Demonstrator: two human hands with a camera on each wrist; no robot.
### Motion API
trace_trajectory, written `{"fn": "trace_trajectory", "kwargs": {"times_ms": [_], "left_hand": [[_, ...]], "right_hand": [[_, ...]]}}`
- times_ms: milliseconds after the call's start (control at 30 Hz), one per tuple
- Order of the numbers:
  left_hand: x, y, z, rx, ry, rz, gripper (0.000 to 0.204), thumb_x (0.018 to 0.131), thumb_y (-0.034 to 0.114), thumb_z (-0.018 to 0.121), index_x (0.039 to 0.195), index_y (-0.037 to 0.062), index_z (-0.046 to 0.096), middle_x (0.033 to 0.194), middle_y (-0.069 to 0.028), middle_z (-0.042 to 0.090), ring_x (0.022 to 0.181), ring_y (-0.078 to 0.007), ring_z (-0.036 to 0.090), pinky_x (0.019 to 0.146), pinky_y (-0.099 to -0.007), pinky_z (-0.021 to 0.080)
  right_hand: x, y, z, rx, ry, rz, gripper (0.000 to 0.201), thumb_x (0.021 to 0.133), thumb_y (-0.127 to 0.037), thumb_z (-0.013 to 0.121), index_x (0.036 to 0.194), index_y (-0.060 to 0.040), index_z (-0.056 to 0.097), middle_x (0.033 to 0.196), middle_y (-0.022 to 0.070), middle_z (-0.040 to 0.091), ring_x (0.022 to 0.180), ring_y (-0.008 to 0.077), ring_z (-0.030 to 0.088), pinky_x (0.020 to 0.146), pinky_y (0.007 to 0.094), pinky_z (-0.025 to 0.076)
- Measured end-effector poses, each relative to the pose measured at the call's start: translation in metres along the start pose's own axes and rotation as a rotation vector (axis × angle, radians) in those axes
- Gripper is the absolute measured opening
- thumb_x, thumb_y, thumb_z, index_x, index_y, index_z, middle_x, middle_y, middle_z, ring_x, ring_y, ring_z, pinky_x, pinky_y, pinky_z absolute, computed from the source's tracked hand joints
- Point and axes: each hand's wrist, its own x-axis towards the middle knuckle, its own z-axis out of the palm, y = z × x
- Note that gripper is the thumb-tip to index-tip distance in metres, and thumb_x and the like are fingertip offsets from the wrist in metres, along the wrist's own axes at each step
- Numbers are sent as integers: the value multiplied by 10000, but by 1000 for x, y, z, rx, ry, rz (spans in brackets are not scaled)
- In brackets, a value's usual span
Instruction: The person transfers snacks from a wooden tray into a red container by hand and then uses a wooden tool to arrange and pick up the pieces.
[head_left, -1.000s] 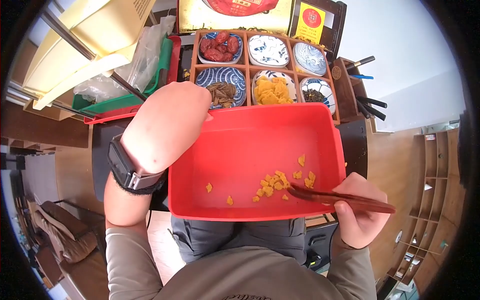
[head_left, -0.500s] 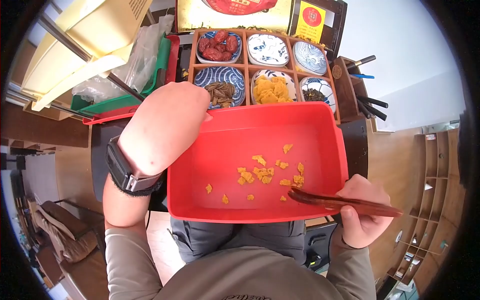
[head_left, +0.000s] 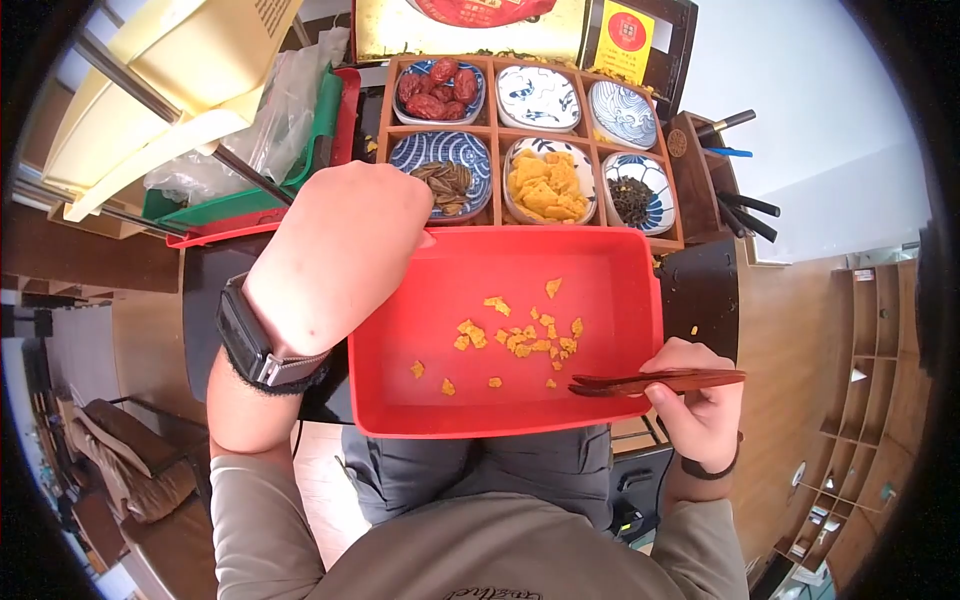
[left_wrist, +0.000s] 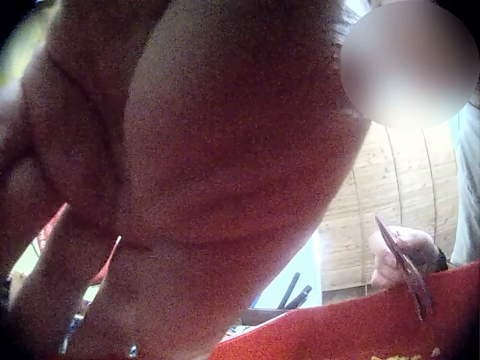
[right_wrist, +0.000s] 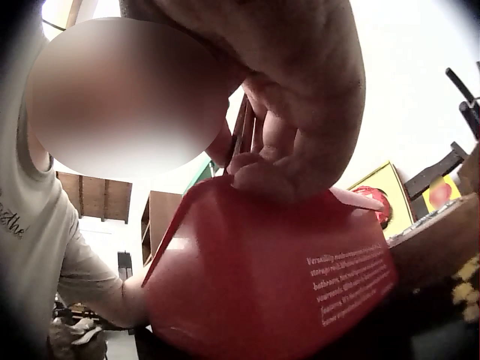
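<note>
My left hand (head_left: 340, 250) grips the far left corner of a red plastic bin (head_left: 430, 400), its thumb at the rim and its other fingers hidden in the head view. Small orange-yellow chips (head_left: 521, 349) lie scattered on the bin's floor, most of them right of the middle. In my right hand (head_left: 700, 410) is a pair of dark reddish wooden tongs (head_left: 610, 385), pinched between thumb and fingers. Their tips reach over the bin's near right part, beside the chips. The right wrist view shows the fingers right at the rim of the bin (right_wrist: 247, 262).
Behind the bin stands a wooden divided box (head_left: 492, 110) with patterned bowls of red dates (head_left: 437, 92), brown seeds (head_left: 450, 188), larger yellow pieces (head_left: 547, 188) and dark dried leaves (head_left: 632, 203). A green tray (head_left: 325, 130) is at left, a wooden pen holder (head_left: 690, 165) at right.
The chips have spread from a cluster at the tongs' tips across the bin. The bin's right end has shifted left and towards me. My right hand and the tongs have also moved left.
</note>
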Motion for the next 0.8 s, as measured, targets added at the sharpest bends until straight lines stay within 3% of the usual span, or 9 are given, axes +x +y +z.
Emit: {"fn": "trace_trajectory", "kwargs": {"times_ms": [433,533,700,800], "left_hand": [[2,9,-1,-46,-18,30,201,903,226,782,885,34,724,844,-193,729,876,-427,736,783,-534,584],[3,10,1,-36,-24,29,204,909,233,772,893,36,722,839,-191,726,875,-424,736,778,-536,585],[4,11,-1,-22,-34,38,207,917,241,763,903,39,722,834,-192,722,872,-420,736,772,-536,584],[3,11,0,-15,-28,34,208,917,244,764,910,40,722,834,-191,722,872,-421,734,770,-538,582]], "right_hand": [[-6,5,-7,-108,8,64,157,926,39,793,1075,32,747,974,116,752,851,189,726,748,326,560],[-9,-8,-8,21,189,172,147,912,54,789,1050,44,740,976,125,758,860,188,726,747,322,557],[20,-13,-18,-132,202,-42,113,914,64,758,1023,41,746,940,113,752,797,167,708,701,288,524],[47,-19,-19,-78,170,17,90,921,23,779,1007,26,755,937,105,748,769,128,674,660,269,487]]}}
